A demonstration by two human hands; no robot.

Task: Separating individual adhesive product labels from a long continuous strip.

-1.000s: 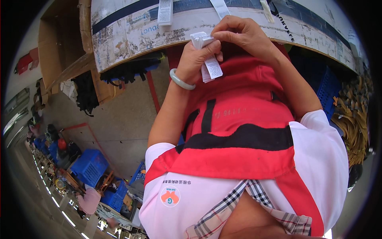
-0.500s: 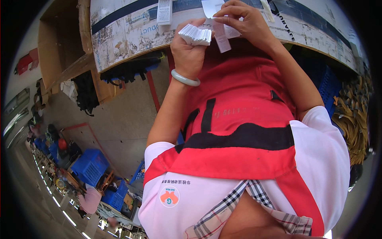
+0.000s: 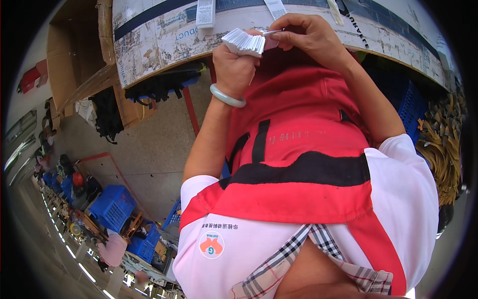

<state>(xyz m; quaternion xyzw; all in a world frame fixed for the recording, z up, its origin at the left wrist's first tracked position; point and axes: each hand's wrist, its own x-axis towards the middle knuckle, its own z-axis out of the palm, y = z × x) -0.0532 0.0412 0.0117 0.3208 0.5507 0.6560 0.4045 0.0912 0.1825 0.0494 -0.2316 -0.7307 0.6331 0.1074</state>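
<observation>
My left hand [image 3: 233, 69], with a pale bangle on its wrist, is closed round a thick bundle of folded white labels [image 3: 243, 43]. The label edges fan upward out of the fist. Close beside the bundle, my right hand [image 3: 312, 39] pinches a thin white label [image 3: 271, 32], seen nearly edge-on, between thumb and fingers. Its tip reaches the bundle's right side; whether it touches is hard to tell. On the table beyond lie a stack of printed white labels [image 3: 205, 14] and another white label strip [image 3: 275, 8].
The worn, cardboard-covered table [image 3: 154, 55] spans the far side. An open cardboard box [image 3: 79, 50] stands at its left. Black straps [image 3: 164, 88] hang beneath the edge. To the right are a blue crate [image 3: 411, 109] and piled yellowish-brown pieces [image 3: 438, 154]. A person [image 3: 113, 248] is at the far lower left.
My right hand has come down and left toward the bundle. The label strip that hung spread between my hands now shows as a thin folded edge in my right fingers.
</observation>
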